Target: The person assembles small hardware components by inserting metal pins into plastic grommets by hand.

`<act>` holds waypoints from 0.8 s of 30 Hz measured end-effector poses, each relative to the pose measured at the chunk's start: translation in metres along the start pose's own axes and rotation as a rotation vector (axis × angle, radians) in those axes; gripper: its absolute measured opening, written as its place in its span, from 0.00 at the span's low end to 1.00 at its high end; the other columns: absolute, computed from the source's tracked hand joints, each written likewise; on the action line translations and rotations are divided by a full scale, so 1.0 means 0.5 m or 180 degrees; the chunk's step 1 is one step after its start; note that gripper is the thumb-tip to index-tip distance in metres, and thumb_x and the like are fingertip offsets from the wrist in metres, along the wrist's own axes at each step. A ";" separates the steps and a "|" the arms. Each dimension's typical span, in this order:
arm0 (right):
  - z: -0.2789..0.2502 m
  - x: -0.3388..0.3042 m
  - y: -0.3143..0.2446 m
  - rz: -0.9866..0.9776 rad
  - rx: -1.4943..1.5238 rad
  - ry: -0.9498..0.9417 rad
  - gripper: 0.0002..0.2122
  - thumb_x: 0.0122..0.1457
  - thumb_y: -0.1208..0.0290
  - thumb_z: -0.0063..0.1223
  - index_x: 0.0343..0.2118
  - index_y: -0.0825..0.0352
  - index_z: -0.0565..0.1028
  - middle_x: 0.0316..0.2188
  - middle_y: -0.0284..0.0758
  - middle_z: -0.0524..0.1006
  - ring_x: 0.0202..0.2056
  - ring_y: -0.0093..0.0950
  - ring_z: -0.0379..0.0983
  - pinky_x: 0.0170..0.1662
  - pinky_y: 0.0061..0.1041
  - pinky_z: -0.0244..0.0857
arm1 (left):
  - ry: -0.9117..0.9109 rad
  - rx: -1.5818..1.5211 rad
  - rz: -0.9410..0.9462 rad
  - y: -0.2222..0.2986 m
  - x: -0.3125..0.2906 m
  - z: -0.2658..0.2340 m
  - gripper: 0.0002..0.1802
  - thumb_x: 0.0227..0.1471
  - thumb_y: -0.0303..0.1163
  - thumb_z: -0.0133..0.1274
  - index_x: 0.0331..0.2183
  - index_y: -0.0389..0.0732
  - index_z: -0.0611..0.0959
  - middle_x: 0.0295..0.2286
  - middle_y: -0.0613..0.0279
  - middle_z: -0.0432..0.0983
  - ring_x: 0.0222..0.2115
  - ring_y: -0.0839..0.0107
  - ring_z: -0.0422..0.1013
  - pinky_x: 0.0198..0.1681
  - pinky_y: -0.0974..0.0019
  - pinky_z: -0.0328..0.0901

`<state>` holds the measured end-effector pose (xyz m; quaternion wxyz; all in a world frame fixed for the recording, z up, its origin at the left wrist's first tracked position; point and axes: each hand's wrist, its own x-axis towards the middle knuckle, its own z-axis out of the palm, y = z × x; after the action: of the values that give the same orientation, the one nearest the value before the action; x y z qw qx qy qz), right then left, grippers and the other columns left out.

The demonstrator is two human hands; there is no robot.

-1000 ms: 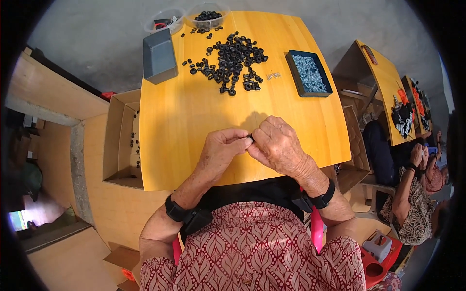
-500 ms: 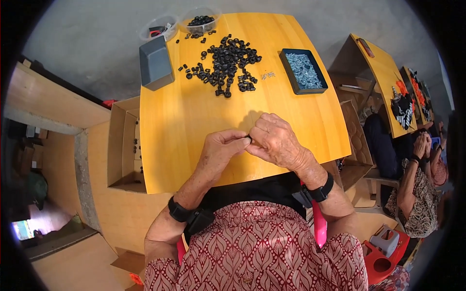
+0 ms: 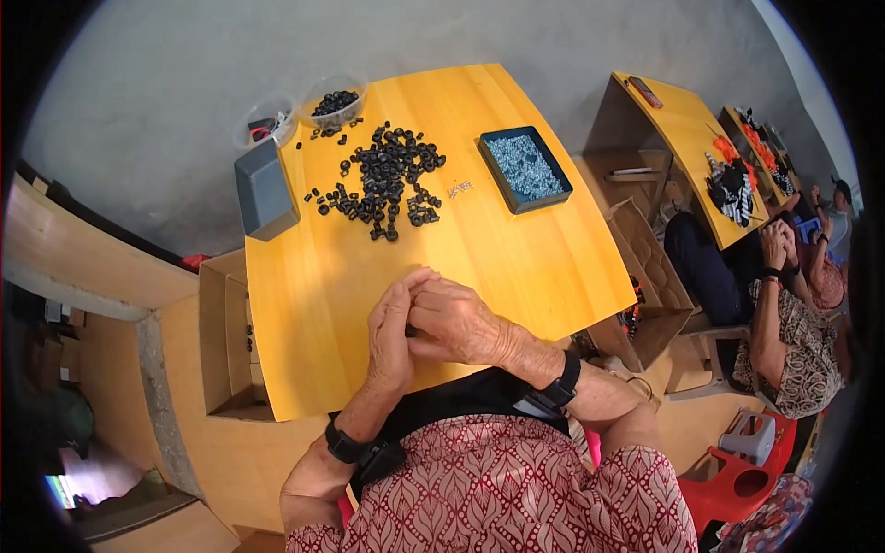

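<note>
My left hand and my right hand meet over the near part of the yellow table. Both are closed against each other, the right one's fingers folded over the left one's fingertips. Between the palms a bit of a small black part peeps out; the fingers hide the rest, so I cannot tell which hand grips it. Beyond them lies a loose pile of small black ring-shaped parts. A few tiny silvery pieces lie right of the pile.
A dark tray of small metal pieces stands at the right, an empty grey bin at the left. Two clear tubs sit at the far left corner. Cardboard boxes flank the table. Other people work at the right.
My hands have gone from a fingertip pinch on the small black part to closing together around it. The view has tilted and shifted, so the table sits lower and further left.
</note>
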<state>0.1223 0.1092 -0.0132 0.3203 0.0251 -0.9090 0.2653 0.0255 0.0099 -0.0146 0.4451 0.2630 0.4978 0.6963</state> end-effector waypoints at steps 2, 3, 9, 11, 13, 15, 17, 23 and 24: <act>0.008 -0.002 0.000 -0.0026 -0.0014 -0.0017 0.10 0.44 0.69 0.63 0.28 0.67 0.75 0.28 0.37 0.74 0.35 0.37 0.72 0.41 0.34 0.68 | 0.0078 -0.0244 -0.0081 0.001 0.000 0.000 0.28 0.67 0.47 0.33 0.50 0.32 0.74 0.47 0.53 0.74 0.49 0.67 0.68 0.57 0.65 0.59; 0.015 -0.006 -0.007 0.0009 -0.0016 -0.0047 0.10 0.44 0.69 0.63 0.27 0.67 0.75 0.27 0.36 0.74 0.34 0.37 0.72 0.41 0.34 0.68 | 0.0136 -0.0290 -0.0123 0.004 -0.005 -0.001 0.29 0.67 0.48 0.33 0.50 0.32 0.74 0.47 0.52 0.74 0.49 0.66 0.69 0.58 0.64 0.59; -0.016 0.023 -0.001 -0.0019 -0.0229 0.0563 0.10 0.43 0.72 0.65 0.22 0.66 0.72 0.23 0.36 0.71 0.28 0.35 0.70 0.33 0.33 0.67 | 0.0278 -0.0695 -0.0020 0.025 0.006 0.001 0.27 0.67 0.45 0.36 0.52 0.32 0.72 0.47 0.51 0.74 0.50 0.66 0.69 0.57 0.64 0.60; -0.057 0.036 0.010 0.0037 -0.0512 0.0829 0.11 0.43 0.73 0.66 0.20 0.66 0.71 0.22 0.35 0.70 0.26 0.34 0.69 0.31 0.33 0.66 | 0.0282 -0.0724 0.0038 0.039 0.007 0.000 0.27 0.67 0.46 0.37 0.52 0.32 0.72 0.47 0.52 0.74 0.50 0.66 0.69 0.57 0.63 0.60; -0.091 0.036 0.021 -0.0109 -0.0998 0.0954 0.12 0.42 0.75 0.69 0.21 0.67 0.72 0.20 0.36 0.70 0.24 0.35 0.70 0.28 0.30 0.66 | 0.0398 -0.0590 -0.0166 0.047 0.003 -0.008 0.25 0.66 0.46 0.39 0.51 0.33 0.73 0.46 0.53 0.75 0.49 0.66 0.71 0.57 0.63 0.61; -0.108 0.025 0.020 -0.0132 -0.1065 0.0939 0.12 0.43 0.74 0.68 0.20 0.66 0.70 0.20 0.35 0.69 0.24 0.34 0.68 0.28 0.31 0.65 | 0.0401 -0.0417 -0.0203 0.052 -0.003 -0.008 0.23 0.66 0.43 0.41 0.50 0.34 0.74 0.45 0.54 0.76 0.48 0.68 0.71 0.56 0.64 0.61; -0.115 0.028 0.024 -0.0202 -0.1190 0.0974 0.13 0.44 0.73 0.68 0.19 0.65 0.69 0.20 0.35 0.68 0.24 0.34 0.67 0.28 0.32 0.63 | 0.0347 -0.0229 -0.0172 0.058 0.005 -0.006 0.21 0.65 0.41 0.44 0.49 0.34 0.75 0.44 0.56 0.77 0.47 0.69 0.71 0.56 0.65 0.62; -0.075 0.039 -0.012 -0.0447 -0.1079 0.0488 0.13 0.43 0.70 0.67 0.24 0.65 0.70 0.22 0.34 0.66 0.28 0.34 0.67 0.32 0.31 0.63 | -0.0018 0.0386 0.0269 0.054 -0.016 -0.019 0.15 0.56 0.27 0.56 0.45 0.33 0.78 0.42 0.60 0.77 0.42 0.76 0.72 0.47 0.72 0.67; -0.065 0.038 -0.010 -0.0448 -0.1094 0.0378 0.13 0.44 0.68 0.67 0.28 0.66 0.72 0.23 0.34 0.66 0.29 0.34 0.67 0.33 0.31 0.64 | 0.0004 0.0388 0.0253 0.056 -0.019 -0.029 0.15 0.55 0.25 0.57 0.45 0.33 0.78 0.40 0.61 0.77 0.41 0.76 0.72 0.46 0.73 0.68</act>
<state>0.1268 0.1234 0.0216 0.3908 0.0179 -0.9164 0.0842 0.0082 -0.0083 0.0070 0.4001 0.3087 0.5287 0.6820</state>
